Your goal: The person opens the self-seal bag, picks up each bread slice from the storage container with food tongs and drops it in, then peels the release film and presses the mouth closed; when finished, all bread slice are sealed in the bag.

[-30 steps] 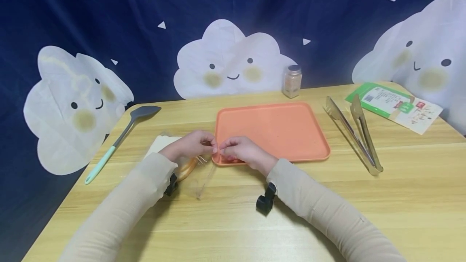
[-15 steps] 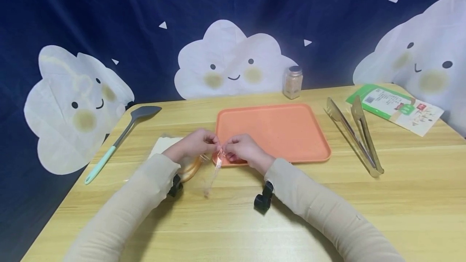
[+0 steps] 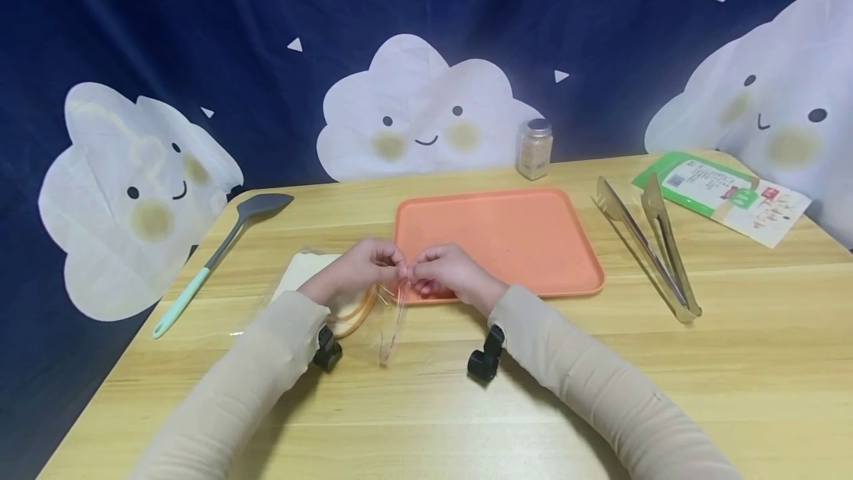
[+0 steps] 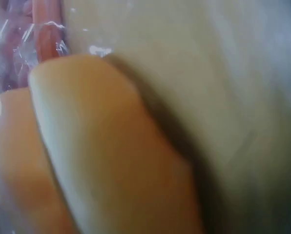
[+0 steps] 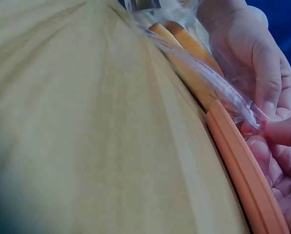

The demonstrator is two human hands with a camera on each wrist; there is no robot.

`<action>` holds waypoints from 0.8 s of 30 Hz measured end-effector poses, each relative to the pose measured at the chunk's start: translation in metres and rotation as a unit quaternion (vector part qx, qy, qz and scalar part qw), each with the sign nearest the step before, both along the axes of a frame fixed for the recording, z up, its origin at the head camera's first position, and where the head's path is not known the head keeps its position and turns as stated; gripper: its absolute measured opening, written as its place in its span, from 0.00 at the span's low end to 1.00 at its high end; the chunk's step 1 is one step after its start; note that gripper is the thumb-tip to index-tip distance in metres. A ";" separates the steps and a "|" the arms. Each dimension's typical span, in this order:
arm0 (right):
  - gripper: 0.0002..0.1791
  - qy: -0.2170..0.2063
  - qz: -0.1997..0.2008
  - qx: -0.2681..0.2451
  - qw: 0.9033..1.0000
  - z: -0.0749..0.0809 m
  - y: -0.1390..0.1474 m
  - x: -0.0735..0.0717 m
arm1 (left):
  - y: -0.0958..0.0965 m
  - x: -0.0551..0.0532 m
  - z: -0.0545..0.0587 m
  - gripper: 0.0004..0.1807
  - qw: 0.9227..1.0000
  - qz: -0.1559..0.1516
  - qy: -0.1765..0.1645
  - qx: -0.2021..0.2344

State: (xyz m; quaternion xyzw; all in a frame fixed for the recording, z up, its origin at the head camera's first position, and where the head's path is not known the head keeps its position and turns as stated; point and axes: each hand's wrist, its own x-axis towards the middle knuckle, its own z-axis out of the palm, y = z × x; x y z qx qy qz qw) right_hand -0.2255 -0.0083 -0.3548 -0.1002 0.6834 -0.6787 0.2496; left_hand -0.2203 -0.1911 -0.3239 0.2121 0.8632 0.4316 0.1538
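Observation:
Slices of bread (image 3: 305, 267) lie in a clear plastic bag (image 3: 393, 328) left of the orange tray. My left hand (image 3: 363, 269) pinches the bag's mouth over the tray's near left corner. Fingertip to fingertip with it, my right hand (image 3: 456, 272) pinches the same edge. The right wrist view shows both thumbs at the printed strip of the bag (image 5: 214, 78), with brown crusts of bread (image 5: 197, 46) behind it. Close up in the left wrist view, two slices of bread (image 4: 111, 146) stand side by side, blurred. Part of the bread is hidden under my left forearm.
The orange tray (image 3: 496, 243) lies at mid-table. Metal tongs (image 3: 656, 250) and a green-and-white packet (image 3: 726, 195) lie to its right. A seasoning jar (image 3: 535, 149) stands behind it. A grey turner with a mint handle (image 3: 223, 250) lies at the left edge.
Both hands have shifted slightly right, carrying the bag's edge along, and now meet closer together. More of the bread's crust shows below my left wrist.

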 end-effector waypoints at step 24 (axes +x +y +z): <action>0.03 0.035 0.031 0.019 0.999 -0.001 0.000 0.000 | -0.007 -0.005 -0.013 0.02 0.995 -0.043 -0.007 0.094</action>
